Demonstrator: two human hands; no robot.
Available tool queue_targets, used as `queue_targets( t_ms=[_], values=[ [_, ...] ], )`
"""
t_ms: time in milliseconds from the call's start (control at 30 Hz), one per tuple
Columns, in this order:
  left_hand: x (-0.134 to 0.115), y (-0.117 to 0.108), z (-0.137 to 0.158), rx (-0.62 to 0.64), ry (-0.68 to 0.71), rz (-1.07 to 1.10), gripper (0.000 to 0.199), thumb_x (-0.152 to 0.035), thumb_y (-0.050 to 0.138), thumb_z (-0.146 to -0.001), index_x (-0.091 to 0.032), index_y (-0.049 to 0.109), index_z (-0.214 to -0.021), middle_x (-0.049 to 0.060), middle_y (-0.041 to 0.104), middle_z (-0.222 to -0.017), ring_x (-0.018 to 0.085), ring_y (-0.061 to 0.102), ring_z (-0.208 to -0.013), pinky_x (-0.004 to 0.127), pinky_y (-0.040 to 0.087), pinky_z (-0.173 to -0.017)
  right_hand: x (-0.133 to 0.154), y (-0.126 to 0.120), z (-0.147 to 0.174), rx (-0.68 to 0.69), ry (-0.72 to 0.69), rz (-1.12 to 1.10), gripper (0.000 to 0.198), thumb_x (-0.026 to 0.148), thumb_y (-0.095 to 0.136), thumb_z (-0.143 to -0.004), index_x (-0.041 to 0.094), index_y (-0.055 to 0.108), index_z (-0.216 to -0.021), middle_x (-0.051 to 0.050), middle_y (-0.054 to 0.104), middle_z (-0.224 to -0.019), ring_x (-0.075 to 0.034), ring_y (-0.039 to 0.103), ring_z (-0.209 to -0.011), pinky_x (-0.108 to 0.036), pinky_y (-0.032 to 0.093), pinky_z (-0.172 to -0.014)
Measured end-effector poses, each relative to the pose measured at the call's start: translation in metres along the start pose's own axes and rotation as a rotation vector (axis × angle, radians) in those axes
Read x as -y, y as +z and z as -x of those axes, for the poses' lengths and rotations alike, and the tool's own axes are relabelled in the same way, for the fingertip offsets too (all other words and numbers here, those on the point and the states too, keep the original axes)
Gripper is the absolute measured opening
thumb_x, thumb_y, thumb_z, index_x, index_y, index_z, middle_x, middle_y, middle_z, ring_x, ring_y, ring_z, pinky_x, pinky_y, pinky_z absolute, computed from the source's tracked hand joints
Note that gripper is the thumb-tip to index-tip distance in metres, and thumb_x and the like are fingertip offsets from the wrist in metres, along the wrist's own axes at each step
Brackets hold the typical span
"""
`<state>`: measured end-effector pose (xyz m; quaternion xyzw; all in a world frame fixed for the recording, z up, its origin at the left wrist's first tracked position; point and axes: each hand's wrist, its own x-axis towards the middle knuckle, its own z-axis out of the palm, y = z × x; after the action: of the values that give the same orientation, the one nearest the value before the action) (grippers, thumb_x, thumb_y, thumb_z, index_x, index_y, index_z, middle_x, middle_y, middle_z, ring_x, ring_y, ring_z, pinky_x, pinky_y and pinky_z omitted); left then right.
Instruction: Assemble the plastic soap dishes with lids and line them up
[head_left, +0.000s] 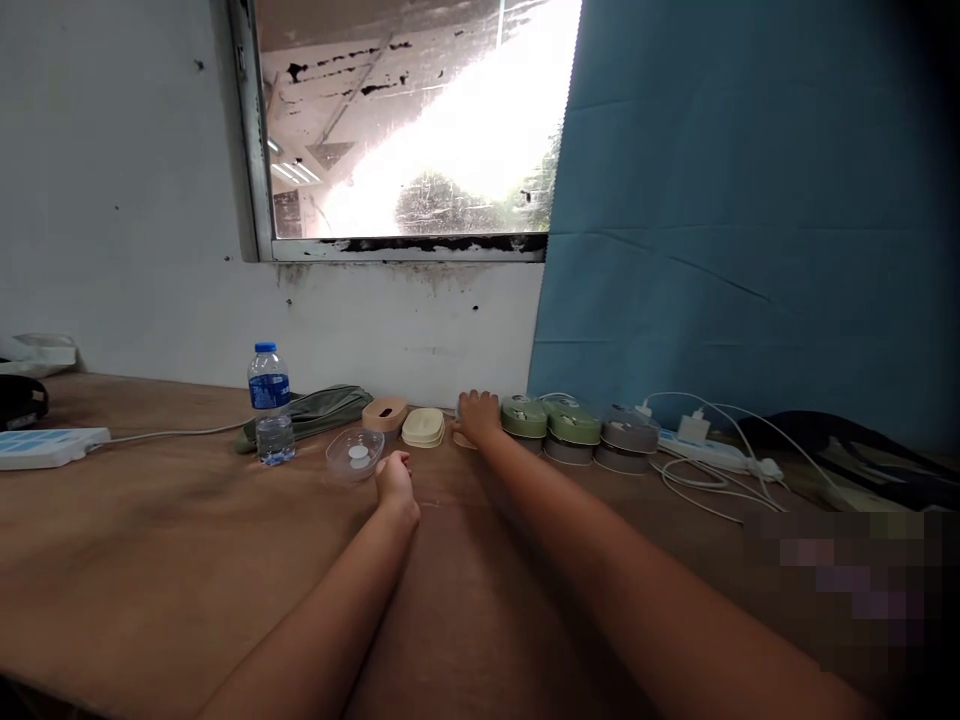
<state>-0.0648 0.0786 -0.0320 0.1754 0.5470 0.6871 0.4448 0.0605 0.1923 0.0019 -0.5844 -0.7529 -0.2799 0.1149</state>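
My left hand (395, 482) is closed in a loose fist just above the table, with no object showing in it. Beside it, to the left, lies a clear plastic bowl-shaped piece (346, 458) with a white disc (359, 456) in it. Farther forward, my right hand (478, 414) reaches over a low peach-coloured container (463, 440) with its fingers bent down around it; most of the container is hidden beneath the hand. Left of that hand sits a stack of cream lids (424, 427), and past it a peach lunch box (385, 414). Two green-lidded boxes (523, 418) (571, 422) stand to its right.
A grey-lidded box (628, 432) ends the row, near white cables (705, 475) and a power strip (705, 452). A water bottle (270, 405) stands at left before a green cloth pouch (322, 410). Another power strip (52, 447) lies far left. Wall and blue curtain (735, 220) close the back.
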Motion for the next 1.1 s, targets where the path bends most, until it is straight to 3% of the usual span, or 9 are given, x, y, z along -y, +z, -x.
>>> queue_targets(
  t_ms=[233,533,767,1100],
  values=[
    [-0.002,0.001,0.004,-0.020,0.000,0.062,0.002,-0.018,0.049,-0.065,-0.017,0.047,-0.064,-0.004,0.046,-0.060,0.009,0.045,-0.052,0.024,0.033,-0.053,0.008,0.000,0.000,-0.021,-0.237,0.058,0.028,0.029,0.051,-0.089,0.016,0.052,-0.113,-0.008,0.052,-0.117,-0.022,0.053,-0.102,-0.044,0.045,-0.086],
    [-0.004,0.002,0.010,0.051,-0.005,0.078,0.002,-0.018,0.047,-0.062,-0.016,0.046,-0.062,-0.004,0.046,-0.062,0.006,0.042,-0.045,0.022,0.027,-0.047,0.007,0.020,0.002,-0.038,-0.359,0.082,0.029,0.028,0.052,-0.088,0.016,0.051,-0.114,-0.008,0.050,-0.120,-0.023,0.051,-0.105,-0.046,0.043,-0.088],
    [-0.005,-0.001,0.009,-0.010,0.061,0.116,0.003,-0.017,0.046,-0.060,-0.017,0.046,-0.062,-0.005,0.045,-0.059,0.007,0.041,-0.045,0.021,0.026,-0.046,0.004,0.032,0.004,-0.002,-0.541,0.054,0.028,0.029,0.051,-0.089,0.016,0.052,-0.113,-0.008,0.051,-0.119,-0.023,0.050,-0.107,-0.046,0.041,-0.090],
    [-0.009,-0.003,0.007,-0.091,0.164,0.218,0.003,-0.018,0.046,-0.058,-0.017,0.044,-0.058,-0.008,0.040,-0.050,0.005,0.035,-0.040,0.020,0.026,-0.044,0.013,0.030,0.011,0.032,-0.594,0.059,0.025,0.028,0.050,-0.089,0.015,0.054,-0.110,-0.007,0.054,-0.113,-0.021,0.054,-0.101,-0.043,0.045,-0.085]
  ],
)
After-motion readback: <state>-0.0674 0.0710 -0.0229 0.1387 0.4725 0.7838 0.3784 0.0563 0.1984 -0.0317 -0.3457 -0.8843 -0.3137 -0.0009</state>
